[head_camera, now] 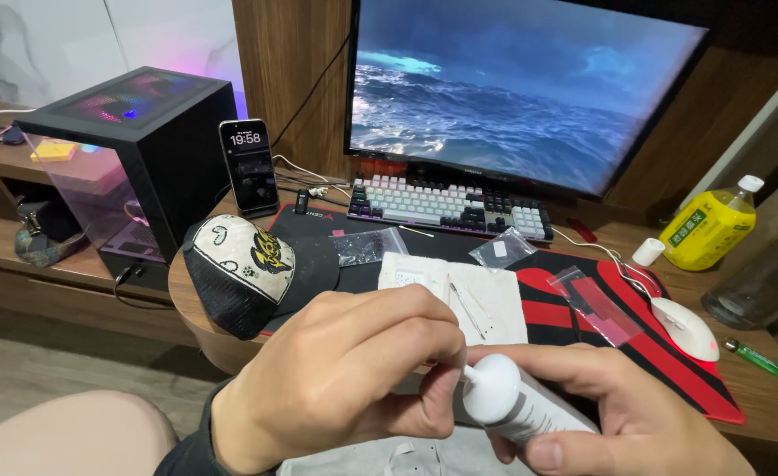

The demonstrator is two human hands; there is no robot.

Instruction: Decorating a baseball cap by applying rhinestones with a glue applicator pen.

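My right hand [622, 414] grips a white tube [517, 404] low in the frame, nozzle end pointing left. My left hand [345, 370] is closed with thumb and fingertips pinched at the tube's tip, where a small white cap seems to sit. Both hands hover in front of the desk edge, over something white and cloth-like [406, 458] on my lap. Behind the hands a white sheet [490, 304] with small thin parts lies on the black and red desk mat [671, 353].
A black and white cap [243, 269], small clear bags [367, 245], a keyboard [450, 207], a monitor [521, 88], an upright phone [249, 167], a black computer case [133, 150], a white mouse [684, 326], a yellow bottle [706, 231], a green lighter [755, 357].
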